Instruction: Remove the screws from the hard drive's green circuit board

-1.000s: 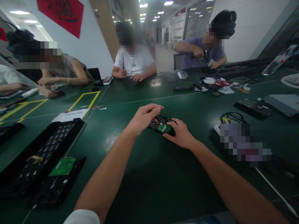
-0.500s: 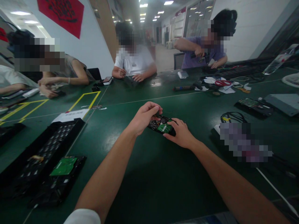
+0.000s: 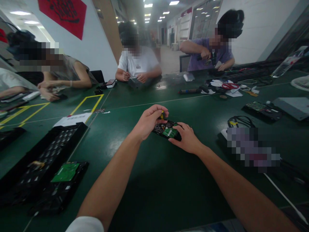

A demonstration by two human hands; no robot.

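Observation:
A small black device with its casing off (image 3: 166,129) lies on the green table in front of me, showing a green circuit board (image 3: 170,132) and round dark parts. My right hand (image 3: 189,138) grips its right end, thumb on the near side and fingers over the board. At the far left end, my left hand (image 3: 150,121) is closed in a pinch. Between its thumb and fingers a small yellow piece (image 3: 162,114) shows; the fingers hide most of it, so its kind is unclear.
On the left lie a long black tray-like housing (image 3: 58,145) and another opened device (image 3: 65,172). To the right are a coiled black cable (image 3: 241,121), a further opened device (image 3: 263,110) and a bottle (image 3: 288,62). Several people sit across the table (image 3: 135,151).
The yellow piece now shows between my left fingers, where only something dark showed before. My right hand and the device stay in place. The person opposite has shifted their hands slightly.

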